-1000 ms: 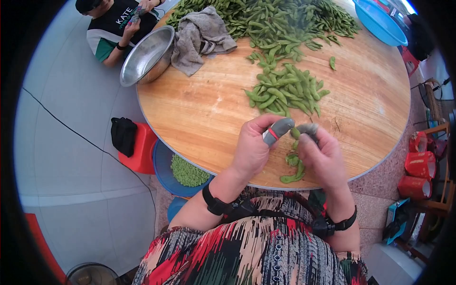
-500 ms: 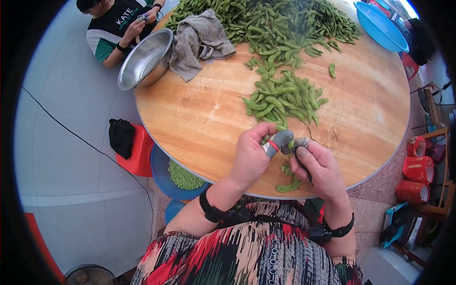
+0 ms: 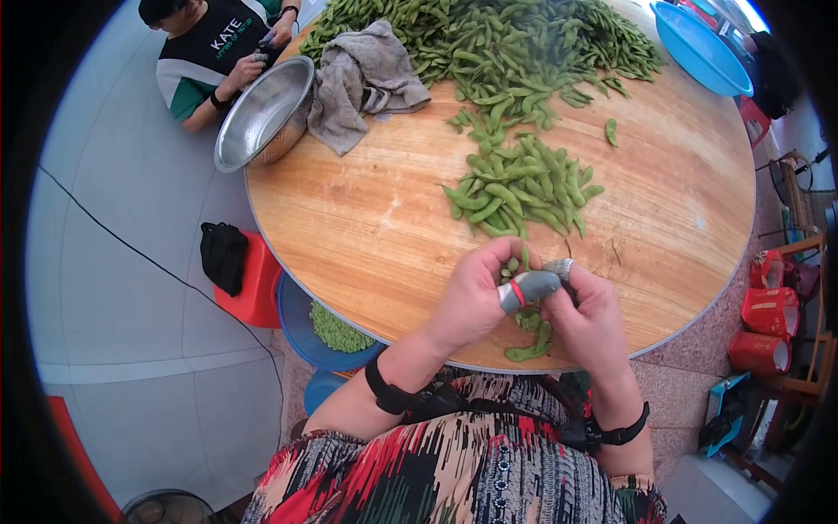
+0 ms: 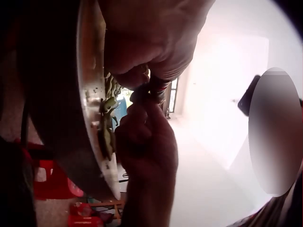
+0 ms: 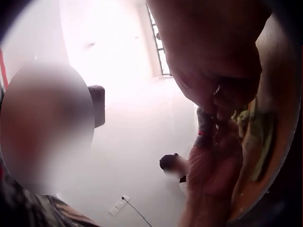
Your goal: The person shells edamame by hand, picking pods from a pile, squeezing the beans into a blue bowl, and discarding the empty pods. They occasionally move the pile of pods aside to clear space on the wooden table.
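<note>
My left hand (image 3: pixel 471 297) is over the near edge of the round table, its thumb in a grey cover with a red band. Its curled fingers hold a green soybean pod (image 3: pixel 525 257) and a few beans (image 3: pixel 509 269). My right hand (image 3: pixel 595 314) meets it, fingers bent, with a grey fingertip cover (image 3: pixel 561 268). The left thumb tip overlaps the right fingertips; I cannot tell what lies between these. A few pods (image 3: pixel 530 349) lie on the table under the hands. Both wrist views show the left hand (image 5: pixel 215 165) and right hand (image 4: pixel 147 137) fingertip to fingertip, in dark shade.
A small pile of pods (image 3: pixel 524 188) lies in front, a large heap (image 3: pixel 497 44) beyond. A grey cloth (image 3: pixel 367 83) and metal basin (image 3: pixel 266 113) sit at the left edge, a blue basket (image 3: pixel 698 48) far right. Below left, a blue tub (image 3: pixel 297 327) holds shelled beans. Another person (image 3: pixel 205 52) sits left.
Both hands have shifted slightly down and closer together. The left thumb has swung right over the right fingertips. The pod between the hands has gone from sight; a pod and beans now show in the left hand.
</note>
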A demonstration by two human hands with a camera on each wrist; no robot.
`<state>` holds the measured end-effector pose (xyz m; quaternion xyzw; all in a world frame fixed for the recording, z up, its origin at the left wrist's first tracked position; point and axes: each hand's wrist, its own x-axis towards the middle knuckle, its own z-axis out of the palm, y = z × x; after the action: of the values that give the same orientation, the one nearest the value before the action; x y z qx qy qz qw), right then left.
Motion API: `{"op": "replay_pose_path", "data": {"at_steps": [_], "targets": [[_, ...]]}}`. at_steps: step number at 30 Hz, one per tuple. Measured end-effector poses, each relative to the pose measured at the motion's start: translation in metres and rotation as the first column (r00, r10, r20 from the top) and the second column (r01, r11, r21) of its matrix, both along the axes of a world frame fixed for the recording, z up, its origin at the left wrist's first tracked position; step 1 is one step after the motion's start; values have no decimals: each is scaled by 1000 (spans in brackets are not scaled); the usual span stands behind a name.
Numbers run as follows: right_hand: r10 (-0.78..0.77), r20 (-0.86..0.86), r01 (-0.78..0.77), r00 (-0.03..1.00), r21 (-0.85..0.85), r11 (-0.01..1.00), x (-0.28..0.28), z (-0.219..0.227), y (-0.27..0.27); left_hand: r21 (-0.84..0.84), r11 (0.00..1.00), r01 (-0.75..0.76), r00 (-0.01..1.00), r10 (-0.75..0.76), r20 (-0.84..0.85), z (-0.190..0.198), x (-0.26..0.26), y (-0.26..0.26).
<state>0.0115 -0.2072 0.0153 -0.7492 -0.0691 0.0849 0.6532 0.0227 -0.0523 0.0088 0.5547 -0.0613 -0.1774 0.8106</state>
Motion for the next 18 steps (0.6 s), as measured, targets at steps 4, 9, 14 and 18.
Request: {"op": "replay_pose_path", "data": {"at_steps": [4,9,14,18], "targets": [[113,-397,19,911,313,950,4,12,-11,-126,991,-46,999,42,-33,-8,0,1],[333,-390,-112,858,490,864,5,8,-20,-434,900,46,955,-166,-244,2,2,7],[-92,-310,139,946,133,981,15,17,-36,-52,997,58,998,-56,43,2,-1,-4],[74,-348,-9,935,183,983,13,24,-31,234,972,13,965,-73,250,7,-6,-4]]}}
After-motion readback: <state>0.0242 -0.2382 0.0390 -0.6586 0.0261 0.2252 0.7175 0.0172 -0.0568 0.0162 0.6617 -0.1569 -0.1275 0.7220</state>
